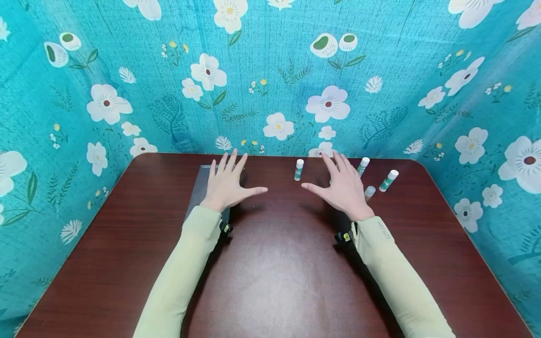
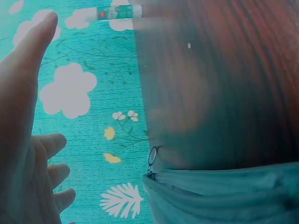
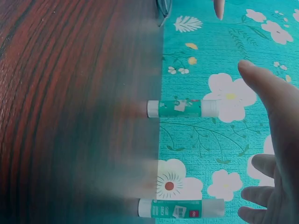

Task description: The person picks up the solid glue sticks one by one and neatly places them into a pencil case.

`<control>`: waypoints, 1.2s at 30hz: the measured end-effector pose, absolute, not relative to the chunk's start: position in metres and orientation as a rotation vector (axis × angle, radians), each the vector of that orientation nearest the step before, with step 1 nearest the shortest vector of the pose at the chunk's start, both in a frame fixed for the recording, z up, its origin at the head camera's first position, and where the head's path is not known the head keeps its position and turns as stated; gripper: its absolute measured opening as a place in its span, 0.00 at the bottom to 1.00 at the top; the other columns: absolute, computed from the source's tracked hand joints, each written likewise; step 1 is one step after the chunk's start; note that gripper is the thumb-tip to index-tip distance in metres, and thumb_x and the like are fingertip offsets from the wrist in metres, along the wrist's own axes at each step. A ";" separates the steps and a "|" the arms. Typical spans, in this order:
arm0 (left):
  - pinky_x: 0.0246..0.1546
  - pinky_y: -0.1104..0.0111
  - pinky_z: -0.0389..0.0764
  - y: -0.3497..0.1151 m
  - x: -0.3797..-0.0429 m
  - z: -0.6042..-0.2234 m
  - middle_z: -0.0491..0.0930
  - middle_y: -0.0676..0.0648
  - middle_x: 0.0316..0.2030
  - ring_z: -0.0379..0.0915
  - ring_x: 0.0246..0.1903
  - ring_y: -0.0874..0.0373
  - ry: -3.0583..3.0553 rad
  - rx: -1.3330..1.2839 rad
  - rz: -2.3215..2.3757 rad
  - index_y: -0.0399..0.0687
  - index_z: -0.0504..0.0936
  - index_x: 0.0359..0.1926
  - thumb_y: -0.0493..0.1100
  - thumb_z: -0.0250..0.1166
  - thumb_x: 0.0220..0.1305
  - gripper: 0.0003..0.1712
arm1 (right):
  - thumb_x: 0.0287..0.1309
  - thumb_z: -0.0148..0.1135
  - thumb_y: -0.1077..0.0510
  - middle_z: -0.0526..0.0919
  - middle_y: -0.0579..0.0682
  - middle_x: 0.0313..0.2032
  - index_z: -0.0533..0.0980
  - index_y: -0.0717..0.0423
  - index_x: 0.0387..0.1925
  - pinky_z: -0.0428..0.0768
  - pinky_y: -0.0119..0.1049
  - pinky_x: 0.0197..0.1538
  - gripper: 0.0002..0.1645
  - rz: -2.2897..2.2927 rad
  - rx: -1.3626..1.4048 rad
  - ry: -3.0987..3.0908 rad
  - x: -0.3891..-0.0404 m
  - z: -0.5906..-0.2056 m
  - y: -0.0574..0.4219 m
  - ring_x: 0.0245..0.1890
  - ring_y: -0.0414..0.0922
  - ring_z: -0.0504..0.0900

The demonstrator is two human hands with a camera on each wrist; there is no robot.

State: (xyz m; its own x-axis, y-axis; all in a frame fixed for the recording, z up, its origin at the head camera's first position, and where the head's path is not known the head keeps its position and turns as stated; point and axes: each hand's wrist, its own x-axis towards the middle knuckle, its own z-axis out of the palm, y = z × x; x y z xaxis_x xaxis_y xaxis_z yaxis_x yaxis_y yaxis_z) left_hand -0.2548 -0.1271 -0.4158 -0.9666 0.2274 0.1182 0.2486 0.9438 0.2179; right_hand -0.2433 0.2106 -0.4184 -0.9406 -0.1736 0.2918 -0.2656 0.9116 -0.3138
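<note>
My left hand [image 1: 228, 184] is held with fingers spread and thumb out, over a dark grey zip pouch [image 1: 197, 190]. The left wrist view shows the pouch's zipped edge [image 2: 215, 179] and a small ring pull [image 2: 153, 158] at its corner. My right hand [image 1: 344, 190], likewise spread and holding nothing, is among several green-and-white glue sticks. One glue stick [image 1: 298, 170] stands upright between the two hands. Another glue stick [image 1: 389, 180] is right of the right hand, with a glue stick [image 1: 363, 166] behind it and one [image 1: 369, 192] partly hidden by it.
A dark red-brown wooden table [image 1: 270, 263] with rounded far corners lies under both arms. Blue flowered cloth [image 1: 270, 70] hangs right behind its far edge and along both sides. Each wrist bears a small black camera mount [image 1: 226, 228].
</note>
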 end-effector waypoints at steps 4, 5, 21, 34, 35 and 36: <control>0.75 0.44 0.32 -0.130 -0.252 -0.413 0.40 0.46 0.81 0.35 0.78 0.44 -2.989 -0.368 -0.379 0.59 0.47 0.82 0.92 0.47 0.46 0.70 | 0.52 0.61 0.18 0.56 0.61 0.76 0.57 0.50 0.79 0.55 0.66 0.72 0.64 0.552 0.322 -2.791 -0.239 -0.414 0.216 0.76 0.61 0.52; 0.75 0.44 0.33 -0.131 -0.251 -0.413 0.41 0.46 0.81 0.36 0.78 0.43 -2.983 -0.366 -0.382 0.58 0.48 0.82 0.92 0.47 0.47 0.70 | 0.53 0.61 0.19 0.56 0.61 0.76 0.57 0.50 0.79 0.55 0.66 0.72 0.63 0.565 0.317 -2.785 -0.238 -0.413 0.218 0.75 0.61 0.53; 0.75 0.44 0.45 -0.145 -0.233 -0.411 0.46 0.40 0.79 0.43 0.76 0.39 -2.968 -0.314 -0.490 0.46 0.52 0.80 0.79 0.59 0.59 0.62 | 0.58 0.66 0.28 0.63 0.61 0.73 0.67 0.58 0.72 0.61 0.68 0.69 0.53 0.726 0.237 -2.676 -0.221 -0.400 0.241 0.72 0.63 0.60; 0.68 0.45 0.67 -0.146 -0.230 -0.424 0.55 0.39 0.77 0.56 0.72 0.41 -3.066 -0.062 -0.468 0.47 0.59 0.78 0.67 0.69 0.62 0.54 | 0.61 0.68 0.35 0.62 0.65 0.73 0.65 0.62 0.73 0.64 0.71 0.65 0.50 0.757 0.166 -2.713 -0.221 -0.401 0.272 0.72 0.66 0.58; 0.67 0.45 0.68 -0.145 -0.229 -0.424 0.56 0.39 0.76 0.57 0.72 0.41 -3.071 -0.049 -0.478 0.47 0.59 0.78 0.66 0.70 0.62 0.53 | 0.61 0.68 0.35 0.62 0.65 0.73 0.65 0.62 0.73 0.64 0.71 0.65 0.50 0.762 0.158 -2.711 -0.219 -0.402 0.275 0.72 0.66 0.58; 0.66 0.45 0.69 -0.144 -0.227 -0.424 0.57 0.39 0.76 0.57 0.72 0.41 -3.074 -0.036 -0.489 0.47 0.60 0.78 0.65 0.71 0.62 0.53 | 0.61 0.68 0.35 0.63 0.65 0.72 0.66 0.63 0.72 0.63 0.70 0.66 0.50 0.770 0.154 -2.705 -0.218 -0.403 0.278 0.71 0.66 0.59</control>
